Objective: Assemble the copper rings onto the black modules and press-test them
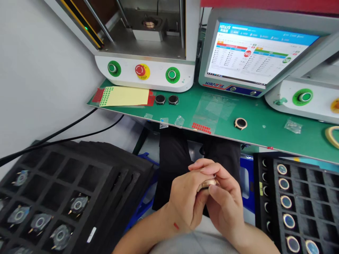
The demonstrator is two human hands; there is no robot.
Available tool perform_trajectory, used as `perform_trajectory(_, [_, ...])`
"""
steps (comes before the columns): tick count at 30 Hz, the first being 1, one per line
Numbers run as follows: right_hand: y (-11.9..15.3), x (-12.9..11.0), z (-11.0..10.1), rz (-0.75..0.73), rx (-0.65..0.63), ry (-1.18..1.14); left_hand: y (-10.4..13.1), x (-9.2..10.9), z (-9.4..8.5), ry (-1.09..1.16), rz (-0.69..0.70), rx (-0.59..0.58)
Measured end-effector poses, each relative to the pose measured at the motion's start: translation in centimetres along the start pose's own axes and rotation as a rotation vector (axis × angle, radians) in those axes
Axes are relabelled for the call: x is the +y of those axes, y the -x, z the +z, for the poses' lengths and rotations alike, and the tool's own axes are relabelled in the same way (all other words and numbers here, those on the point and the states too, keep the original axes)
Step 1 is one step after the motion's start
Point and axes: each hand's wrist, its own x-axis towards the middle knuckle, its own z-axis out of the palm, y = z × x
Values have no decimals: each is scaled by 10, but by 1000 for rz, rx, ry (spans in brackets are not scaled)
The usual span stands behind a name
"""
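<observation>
Close to my body, a gold-rimmed watch case (209, 182) is gripped between my two hands. The fingers of my left hand (186, 194) wrap around its left side. From the other side, my right hand (225, 197) closes on it with the thumb against the rim. Most of the case is hidden by my fingers. A small red strip (176, 226) sticks near my left wrist. Beyond my hands, another gold-rimmed watch case (241, 123) lies on the green bench (225, 109).
Two dark watch cases (166, 100) lie beside a yellow sticker sheet (125, 97). Behind stand a press machine (148, 72) and a monitor (259, 53). Black foam trays holding watch parts flank me, a left tray (87, 208) and a right tray (304, 206). Black cables (66, 135) cross at left.
</observation>
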Motion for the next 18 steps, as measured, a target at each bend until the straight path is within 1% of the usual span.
perform_trajectory(2, [0, 3, 3, -50, 52, -27, -1, -1, 0, -70, 32, -17])
perform_trajectory(5, [0, 8, 7, -102, 109, -48, -2, -2, 1, -133, 80, 2])
perform_trajectory(9, [1, 13, 9, -111, 159, -55, -4, -3, 5, -156, 76, 26])
perform_trajectory(13, [-2, 15, 7, -107, 169, -56, -2, -5, 8, -173, 88, 22])
perform_trajectory(15, [-3, 13, 4, -108, 161, -46, 1, -5, 9, -125, 73, 13])
perform_trajectory(16, [-2, 11, 3, -91, 150, -35, 2, -4, 9, -59, 35, 8])
perform_trajectory(17, [-2, 8, 0, -63, 127, -20, 2, -4, 9, 49, -34, 5])
perform_trajectory(18, [0, 5, -3, -31, 95, 4, 3, -2, 9, 210, -132, 1])
